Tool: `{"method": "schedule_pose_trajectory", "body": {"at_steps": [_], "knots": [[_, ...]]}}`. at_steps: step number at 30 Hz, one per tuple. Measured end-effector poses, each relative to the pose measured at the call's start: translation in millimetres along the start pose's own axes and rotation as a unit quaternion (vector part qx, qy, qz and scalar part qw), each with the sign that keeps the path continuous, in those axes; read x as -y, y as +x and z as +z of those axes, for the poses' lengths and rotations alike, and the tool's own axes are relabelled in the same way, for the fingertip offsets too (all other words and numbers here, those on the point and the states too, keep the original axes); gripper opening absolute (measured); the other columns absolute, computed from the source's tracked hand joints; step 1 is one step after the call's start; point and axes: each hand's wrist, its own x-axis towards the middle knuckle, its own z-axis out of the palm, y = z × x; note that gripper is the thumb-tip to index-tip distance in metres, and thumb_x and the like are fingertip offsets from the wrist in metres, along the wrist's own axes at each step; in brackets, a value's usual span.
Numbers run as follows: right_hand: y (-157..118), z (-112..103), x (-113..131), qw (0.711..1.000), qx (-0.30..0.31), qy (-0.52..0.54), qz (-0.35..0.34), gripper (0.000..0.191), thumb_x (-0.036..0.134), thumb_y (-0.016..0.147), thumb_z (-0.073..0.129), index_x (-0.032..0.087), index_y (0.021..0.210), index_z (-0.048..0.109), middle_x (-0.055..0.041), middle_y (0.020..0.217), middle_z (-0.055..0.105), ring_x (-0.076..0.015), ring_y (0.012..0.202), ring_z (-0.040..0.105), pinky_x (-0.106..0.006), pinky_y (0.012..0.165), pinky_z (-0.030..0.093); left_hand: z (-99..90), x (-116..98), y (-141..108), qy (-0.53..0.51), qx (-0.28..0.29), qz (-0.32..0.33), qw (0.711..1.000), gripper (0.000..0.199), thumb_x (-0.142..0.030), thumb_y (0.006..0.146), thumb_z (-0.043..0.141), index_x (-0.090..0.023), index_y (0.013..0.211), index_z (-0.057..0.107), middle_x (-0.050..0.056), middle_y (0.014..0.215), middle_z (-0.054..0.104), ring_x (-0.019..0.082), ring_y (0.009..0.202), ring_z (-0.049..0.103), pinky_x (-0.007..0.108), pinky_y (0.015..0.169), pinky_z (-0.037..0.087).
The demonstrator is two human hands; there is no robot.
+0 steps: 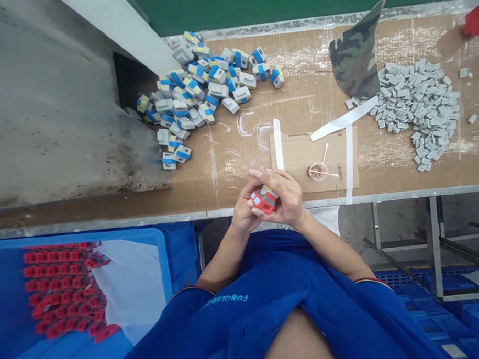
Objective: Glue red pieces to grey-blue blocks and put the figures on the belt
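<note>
A small red toy vehicle with light blue windows and a grey band is held between my two hands, just over the table's front edge. My left hand has its fingers closed on the toy's left side. From the right, my right hand wraps round the toy, its fingers reaching over the top. Beyond my hands, a cardboard pad is taped to the table. On it stands a small clear cup of reddish-brown liquid with one cotton swab across it and another beside it.
White, blue and yellow toy parts are heaped at the back left, beside a metal box. Small grey pieces lie at the right, near a camouflage cloth. A blue crate at lower left holds rows of red parts.
</note>
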Motion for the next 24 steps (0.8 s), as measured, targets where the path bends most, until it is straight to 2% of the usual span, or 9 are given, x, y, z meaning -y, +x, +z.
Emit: {"method": "schedule_pose_trajectory", "body": {"at_steps": [5, 8, 12, 15, 20, 24], "knots": [[-3.8, 1.0, -2.2, 0.999, 0.026, 0.031, 0.011, 0.083, 0.069, 0.1, 0.061, 0.018, 0.164, 0.046, -0.0182, 0.139, 0.078, -0.0298, 0.117, 0.081, -0.051, 0.108, 0.065, 1.6, 0.0, 0.2, 0.0, -0.018, 0.0, 1.0, 0.06, -0.065, 0.063, 0.1, -0.029, 0.108, 0.084, 0.002, 0.101, 0.082, 0.015, 0.083, 0.076, 0.025, 0.08, 0.064], [-3.9, 1.7, -2.8, 1.0, 0.009, 0.027, 0.006, 0.081, 0.068, 0.101, 0.061, 0.02, 0.164, 0.045, -0.0167, 0.137, 0.079, -0.029, 0.114, 0.081, -0.05, 0.105, 0.066, 1.1, 0.0, 0.1, 0.007, -0.032, -0.006, 0.999, 0.064, -0.067, 0.06, 0.1, -0.029, 0.108, 0.083, 0.002, 0.102, 0.082, 0.016, 0.084, 0.076, 0.027, 0.081, 0.065], [-3.5, 2.3, -3.1, 0.999, 0.029, 0.001, 0.016, 0.081, 0.073, 0.1, 0.056, 0.02, 0.161, 0.049, -0.0167, 0.134, 0.08, -0.029, 0.114, 0.081, -0.05, 0.104, 0.067, -0.6, -0.6, -0.5, 0.01, -0.03, -0.023, 0.999, 0.068, -0.066, 0.058, 0.101, -0.028, 0.11, 0.082, 0.003, 0.108, 0.082, 0.017, 0.09, 0.077, 0.028, 0.086, 0.065], [-3.2, 1.5, -2.8, 1.0, 0.022, -0.009, 0.014, 0.075, 0.069, 0.103, 0.054, 0.018, 0.158, 0.053, -0.0164, 0.129, 0.082, -0.0274, 0.112, 0.082, -0.048, 0.102, 0.067, -2.6, -0.4, -1.3, 0.015, -0.036, -0.024, 0.999, 0.07, -0.068, 0.057, 0.101, -0.028, 0.112, 0.082, 0.004, 0.109, 0.082, 0.018, 0.091, 0.078, 0.029, 0.086, 0.065], [-6.3, 1.4, -2.8, 1.0, 0.015, 0.004, -0.001, 0.079, 0.071, 0.099, 0.059, 0.017, 0.156, 0.054, -0.0179, 0.13, 0.082, -0.029, 0.115, 0.082, -0.049, 0.102, 0.068, -6.9, 0.7, -1.9, 0.021, -0.001, -0.027, 0.999, 0.07, -0.069, 0.06, 0.099, -0.027, 0.113, 0.082, 0.004, 0.102, 0.082, 0.02, 0.091, 0.078, 0.03, 0.089, 0.064], [-9.4, 3.6, -4.1, 0.999, 0.021, 0.014, 0.028, 0.08, 0.072, 0.096, 0.061, 0.017, 0.154, 0.054, -0.018, 0.13, 0.082, -0.0301, 0.116, 0.082, -0.05, 0.102, 0.067, -4.2, -1.5, -0.9, 0.017, 0.005, -0.022, 1.0, 0.071, -0.069, 0.059, 0.1, -0.027, 0.114, 0.083, 0.004, 0.105, 0.082, 0.018, 0.09, 0.078, 0.028, 0.088, 0.064]]}}
